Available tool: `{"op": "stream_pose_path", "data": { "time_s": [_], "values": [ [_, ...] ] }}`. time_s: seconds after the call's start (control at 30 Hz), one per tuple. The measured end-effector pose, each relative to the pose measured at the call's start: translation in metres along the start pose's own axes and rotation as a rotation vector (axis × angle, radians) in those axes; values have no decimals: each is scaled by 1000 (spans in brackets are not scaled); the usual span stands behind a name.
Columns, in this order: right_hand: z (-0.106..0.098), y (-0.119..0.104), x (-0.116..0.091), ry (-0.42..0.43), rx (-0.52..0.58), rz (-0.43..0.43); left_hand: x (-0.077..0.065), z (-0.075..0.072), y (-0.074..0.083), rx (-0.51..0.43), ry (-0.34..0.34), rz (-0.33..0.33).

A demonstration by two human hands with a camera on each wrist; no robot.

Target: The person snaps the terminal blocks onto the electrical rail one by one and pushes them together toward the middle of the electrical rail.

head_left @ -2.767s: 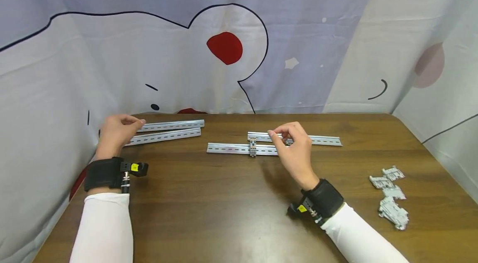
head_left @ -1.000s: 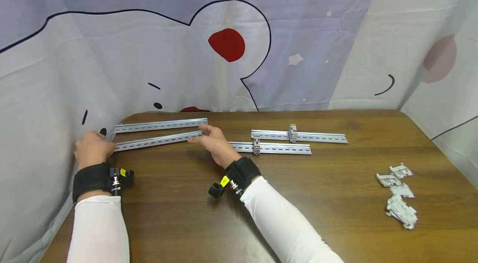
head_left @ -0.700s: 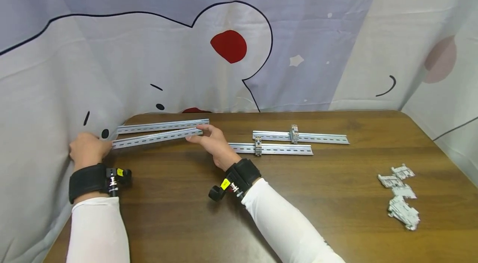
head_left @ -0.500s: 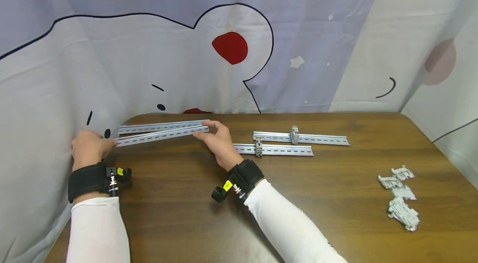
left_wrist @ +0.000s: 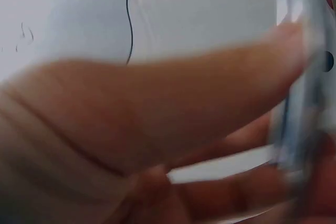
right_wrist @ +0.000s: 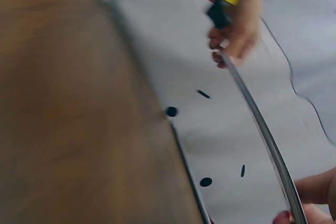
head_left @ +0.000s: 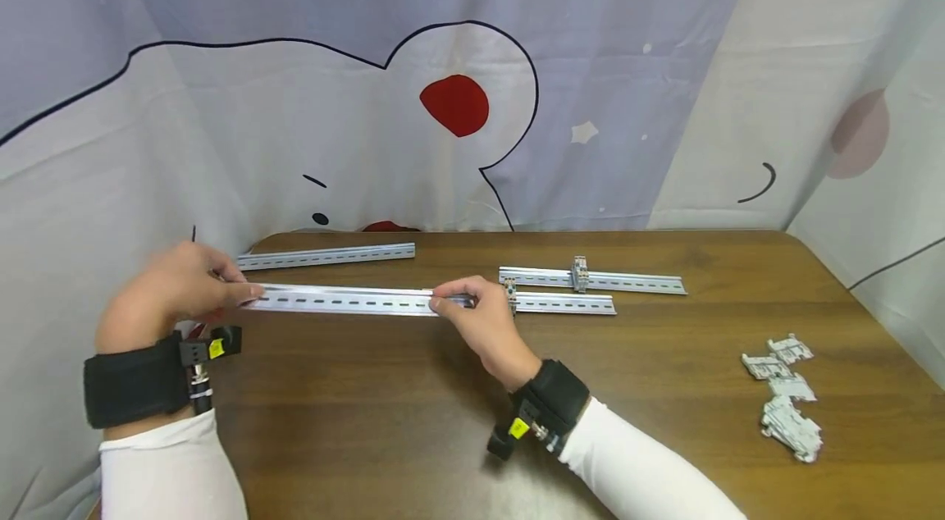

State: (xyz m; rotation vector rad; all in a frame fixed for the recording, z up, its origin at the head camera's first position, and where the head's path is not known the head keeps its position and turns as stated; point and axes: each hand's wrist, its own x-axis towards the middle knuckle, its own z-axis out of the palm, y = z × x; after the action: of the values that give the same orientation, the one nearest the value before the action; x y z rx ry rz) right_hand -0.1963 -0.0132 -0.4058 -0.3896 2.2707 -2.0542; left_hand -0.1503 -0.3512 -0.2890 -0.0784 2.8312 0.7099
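Observation:
A slotted metal DIN rail [head_left: 340, 301] spans between my two hands, raised off the table. My left hand [head_left: 173, 286] pinches its left end, thumb on the near side; in the left wrist view the thumb [left_wrist: 210, 87] lies against the blurred rail. My right hand [head_left: 487, 327] pinches the other end between thumb and fingers. The right wrist view shows the held rail [right_wrist: 262, 124] edge-on, running up to the left hand. Behind the right hand, a second rail [head_left: 568, 304] with a terminal block [head_left: 509, 290] on it lies partly hidden.
Another bare rail [head_left: 332, 256] lies at the back left of the wooden table [head_left: 354, 421]. At the back right is a rail [head_left: 635, 282] carrying a terminal block [head_left: 580, 274]. Several loose grey terminal blocks [head_left: 792, 426] lie on the right. A patterned curtain [head_left: 332, 118] surrounds the back and left.
My hands have taken the front-left rail by both ends and lifted it off the table. It has come toward me and to the right, away from the bare rail behind.

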Motion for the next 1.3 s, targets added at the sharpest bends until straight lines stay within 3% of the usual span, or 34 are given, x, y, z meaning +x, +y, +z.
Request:
{"op": "stream_pose_path", "data": {
  "time_s": [0.13, 0.3, 0.4, 0.5, 0.7, 0.8, 0.9, 1.17, 1.3],
  "values": [
    [-38, 8, -33, -116, -118, -81, -2, 17, 24, 104, -140, 146],
    [-95, 27, -60, -227, -152, -145, 4, 51, 56, 176, -193, 335],
    [-126, 38, -71, -251, -175, -145, 7, 76, 72, 194, -173, 444],
    [-154, 45, -80, -254, -229, -137, 6, 102, 85, 239, -125, 498],
    [-199, 53, -86, -123, -375, -71, 2, 155, 104, 345, 3, 585],
    [-209, 58, -84, -77, -477, -74, 3, 173, 108, 379, 92, 624],
    [-213, 64, -81, -80, -540, -125, 4, 180, 111, 401, 143, 626],
    [-200, 36, -89, -96, -550, -189, 5, 178, 111, 408, 106, 606],
    [-200, 34, -89, -94, -543, -205, 4, 179, 112, 411, 106, 599]
  ]
}}
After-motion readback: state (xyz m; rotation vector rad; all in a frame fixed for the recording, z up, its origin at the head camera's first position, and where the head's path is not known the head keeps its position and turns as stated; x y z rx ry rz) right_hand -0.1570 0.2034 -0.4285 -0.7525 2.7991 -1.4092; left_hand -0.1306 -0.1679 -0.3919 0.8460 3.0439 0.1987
